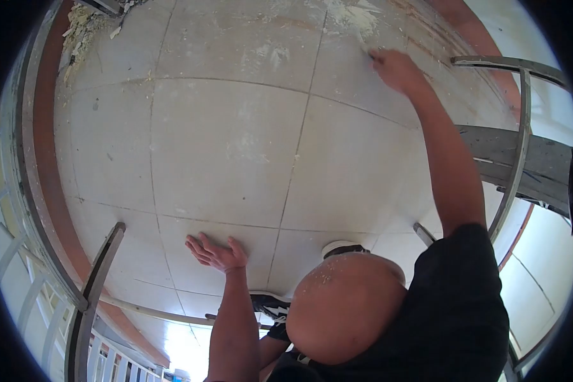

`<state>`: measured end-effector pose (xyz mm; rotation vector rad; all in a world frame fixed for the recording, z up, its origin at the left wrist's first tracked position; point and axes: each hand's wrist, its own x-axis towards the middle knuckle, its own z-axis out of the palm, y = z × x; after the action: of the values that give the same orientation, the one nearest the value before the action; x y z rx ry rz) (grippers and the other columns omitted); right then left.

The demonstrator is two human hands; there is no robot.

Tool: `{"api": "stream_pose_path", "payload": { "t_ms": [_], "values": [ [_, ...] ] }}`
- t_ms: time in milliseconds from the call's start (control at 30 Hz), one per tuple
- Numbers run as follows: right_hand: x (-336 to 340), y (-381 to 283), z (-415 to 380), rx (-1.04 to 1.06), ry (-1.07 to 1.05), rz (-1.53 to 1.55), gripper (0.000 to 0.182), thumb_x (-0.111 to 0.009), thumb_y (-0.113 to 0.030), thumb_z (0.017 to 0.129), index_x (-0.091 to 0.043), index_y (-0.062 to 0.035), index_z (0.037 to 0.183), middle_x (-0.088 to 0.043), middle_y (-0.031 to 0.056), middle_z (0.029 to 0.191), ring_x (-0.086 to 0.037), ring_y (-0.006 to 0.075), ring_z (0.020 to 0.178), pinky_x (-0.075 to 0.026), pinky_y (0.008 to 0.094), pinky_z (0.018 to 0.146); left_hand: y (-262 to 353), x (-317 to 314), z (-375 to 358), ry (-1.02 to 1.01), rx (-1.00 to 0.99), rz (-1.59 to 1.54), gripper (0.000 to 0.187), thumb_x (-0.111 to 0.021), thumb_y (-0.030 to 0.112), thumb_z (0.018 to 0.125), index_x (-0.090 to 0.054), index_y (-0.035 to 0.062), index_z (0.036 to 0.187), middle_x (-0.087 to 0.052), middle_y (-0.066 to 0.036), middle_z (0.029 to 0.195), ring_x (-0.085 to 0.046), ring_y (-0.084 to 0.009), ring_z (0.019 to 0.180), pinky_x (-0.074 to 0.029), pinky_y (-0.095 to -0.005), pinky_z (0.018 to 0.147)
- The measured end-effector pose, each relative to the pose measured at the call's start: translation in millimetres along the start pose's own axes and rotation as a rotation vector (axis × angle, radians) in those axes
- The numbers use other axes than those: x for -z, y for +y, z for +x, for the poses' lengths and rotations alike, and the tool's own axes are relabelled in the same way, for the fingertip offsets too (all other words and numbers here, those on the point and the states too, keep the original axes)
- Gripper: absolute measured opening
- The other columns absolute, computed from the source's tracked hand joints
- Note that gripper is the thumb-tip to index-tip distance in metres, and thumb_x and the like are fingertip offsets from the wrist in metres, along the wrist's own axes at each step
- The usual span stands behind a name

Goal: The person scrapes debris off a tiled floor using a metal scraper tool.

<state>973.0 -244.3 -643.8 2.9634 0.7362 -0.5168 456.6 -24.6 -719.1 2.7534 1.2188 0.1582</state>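
Observation:
My right hand (396, 69) is reached far forward over the tiled floor (223, 140), its fingers closed around a small dark tool whose shape is mostly hidden. Beside its fingertips lies a pale patch of powder and scrapings (356, 22). My left hand (216, 253) rests on the tiles at the lower left, fingers spread, holding nothing. Between the two arms, my bare knee (347, 305) is bent, with bits of dust on it.
A heap of yellowish debris (83, 32) lies at the upper left corner. Metal frame legs stand at the left (95, 280) and right (522, 127). A grey board (547, 162) is at the right. White railings (38, 305) run along the lower left.

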Motion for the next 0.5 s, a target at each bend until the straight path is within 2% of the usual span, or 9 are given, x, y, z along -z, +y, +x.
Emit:
{"api": "stream_pose_path", "payload": {
  "t_ms": [67,167,200,267,300,367,400,467,500],
  "values": [
    [-20,31,61,-0.079,-0.078,0.013,0.035,-0.049,-0.024,0.087,-0.062,-0.0076,0.115,-0.062,0.0224,0.108,-0.061,0.0393,0.1,-0.048,0.0458,0.088,1,3,0,-0.003,-0.015,-0.011,0.075,-0.043,0.055,0.088,-0.026,0.0079,0.143,-0.02,-0.022,0.151,-0.018,-0.0439,0.138,-0.016,-0.0605,0.106],
    [34,-8,33,-0.026,-0.163,0.004,0.034,-0.049,-0.023,0.087,-0.063,-0.0075,0.113,-0.064,0.0224,0.104,-0.062,0.0402,0.096,-0.049,0.0461,0.086,2,4,0,0.004,-0.027,-0.019,0.074,-0.043,0.054,0.088,-0.026,0.0083,0.144,-0.02,-0.022,0.151,-0.018,-0.0438,0.138,-0.017,-0.0606,0.106],
    [29,-4,18,-0.023,-0.161,0.006,0.034,-0.049,-0.023,0.087,-0.063,-0.0075,0.113,-0.064,0.0224,0.104,-0.062,0.0402,0.096,-0.049,0.0461,0.086,1,3,0,0.003,-0.019,-0.015,0.074,-0.044,0.053,0.087,-0.025,0.0084,0.144,-0.02,-0.022,0.151,-0.018,-0.0437,0.138,-0.017,-0.0605,0.106],
    [20,8,-3,0.137,-0.043,0.003,0.033,-0.049,-0.023,0.088,-0.063,-0.0063,0.113,-0.065,0.0217,0.1,-0.063,0.0408,0.087,-0.05,0.0484,0.08,-2,3,1,0.005,-0.018,-0.009,0.075,-0.043,0.054,0.087,-0.025,0.0081,0.144,-0.019,-0.022,0.151,-0.018,-0.0437,0.138,-0.017,-0.0606,0.106],
    [26,10,12,0.144,-0.034,0.0,0.033,-0.049,-0.023,0.088,-0.063,-0.0063,0.113,-0.065,0.0217,0.1,-0.063,0.0408,0.087,-0.05,0.0484,0.08,0,1,1,0.001,-0.016,-0.007,0.076,-0.043,0.054,0.087,-0.024,0.0078,0.144,-0.019,-0.022,0.151,-0.018,-0.0437,0.138,-0.016,-0.0606,0.106],
    [35,15,41,0.007,-0.296,0.024,0.035,-0.048,-0.026,0.09,-0.062,-0.0088,0.116,-0.063,0.0205,0.107,-0.062,0.039,0.095,-0.048,0.0478,0.085,0,-1,0,-0.004,-0.012,-0.002,0.075,-0.045,0.053,0.086,-0.026,0.0065,0.142,-0.019,-0.022,0.151,-0.017,-0.0435,0.138,-0.017,-0.0605,0.105],
    [31,19,38,0.006,-0.301,0.028,0.035,-0.048,-0.026,0.09,-0.062,-0.0088,0.116,-0.063,0.0205,0.107,-0.062,0.039,0.095,-0.048,0.0478,0.085,0,1,-1,-0.015,-0.012,0.003,0.075,-0.047,0.053,0.086,-0.028,0.0053,0.141,-0.018,-0.023,0.15,-0.017,-0.0432,0.138,-0.017,-0.0603,0.105],
    [35,27,36,0.194,-0.268,-0.029,0.035,-0.048,-0.027,0.091,-0.062,-0.0098,0.118,-0.063,0.0193,0.109,-0.061,0.0384,0.098,-0.048,0.0487,0.087,4,9,0,-0.044,0.003,-0.013,0.074,-0.049,0.051,0.085,-0.03,0.0039,0.139,-0.018,-0.024,0.149,-0.016,-0.0431,0.138,-0.018,-0.0597,0.105],
    [38,26,30,0.195,-0.251,-0.034,0.035,-0.048,-0.027,0.091,-0.062,-0.0098,0.118,-0.063,0.0193,0.109,-0.061,0.0384,0.098,-0.048,0.0487,0.087,11,11,11,-0.061,0.014,-0.033,0.072,-0.052,0.049,0.085,-0.032,0.0025,0.137,-0.018,-0.025,0.149,-0.015,-0.0429,0.138,-0.018,-0.0591,0.106]
  ]
}}
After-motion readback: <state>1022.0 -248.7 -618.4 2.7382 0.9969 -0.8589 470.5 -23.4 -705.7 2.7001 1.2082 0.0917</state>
